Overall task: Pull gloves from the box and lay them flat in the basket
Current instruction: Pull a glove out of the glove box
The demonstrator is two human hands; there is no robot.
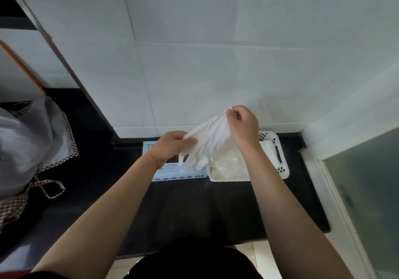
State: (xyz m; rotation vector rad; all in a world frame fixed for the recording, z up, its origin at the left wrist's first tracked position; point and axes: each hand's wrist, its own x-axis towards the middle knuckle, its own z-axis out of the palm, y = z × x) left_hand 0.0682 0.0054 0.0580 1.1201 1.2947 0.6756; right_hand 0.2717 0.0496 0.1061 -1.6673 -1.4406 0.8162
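Your left hand (172, 143) and right hand (244, 124) both hold one white glove (207, 140) in the air at frame centre, above the seam between the glove box (170, 171) and the basket (278, 149). Left hand: fingers curled round the glove's lower-left edge, thumb on top. Right hand: pinches the cuff end at the glove's upper right, fingers curled. The glove is stretched diagonally between your hands, its finger end hanging down over the box's right end and just reaching the basket's left rim.

The box is light blue, lying flat on the black table (194, 209) just below the wall edge, mostly hidden behind your left hand and wrist. The print on it is too blurred to read.

The white perforated basket sits touching the box's right side, with a slot handle on its right wall. Pale gloves (226, 164) already lie inside it; your right forearm crosses over it, so I cannot count them.

An orange thread bracelet (154, 158) is on your left wrist.

At the left of the frame, a grey cloth with checked brown trim (32, 140) lies bunched on the table, well apart from the box. White tiled wall (216, 62) fills the upper frame.
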